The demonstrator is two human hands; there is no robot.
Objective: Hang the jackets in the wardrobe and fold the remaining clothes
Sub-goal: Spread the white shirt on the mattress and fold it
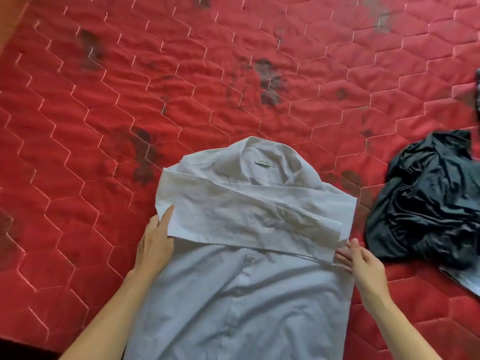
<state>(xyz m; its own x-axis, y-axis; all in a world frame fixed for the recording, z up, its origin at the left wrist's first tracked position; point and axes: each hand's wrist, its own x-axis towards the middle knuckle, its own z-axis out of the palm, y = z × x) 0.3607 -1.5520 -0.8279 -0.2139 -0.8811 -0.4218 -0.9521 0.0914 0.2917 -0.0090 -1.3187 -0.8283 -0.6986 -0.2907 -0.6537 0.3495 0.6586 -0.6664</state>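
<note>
A pale grey button-up shirt point(241, 289) lies flat on the red quilted bed point(130, 100), collar pointing away from me. Both sleeves are folded across its chest, one over the other. My left hand point(155, 242) lies with straight fingers along the shirt's left edge, touching the end of the folded sleeve. My right hand point(361, 263) rests at the shirt's right edge, its straight fingers touching the cloth just below the sleeve's cuff end.
A crumpled black garment point(426, 201) lies in a heap on the bed to the right of the shirt. A bit of grey fabric point(465, 279) shows under it at the right edge. The bed's left edge falls off at the lower left corner.
</note>
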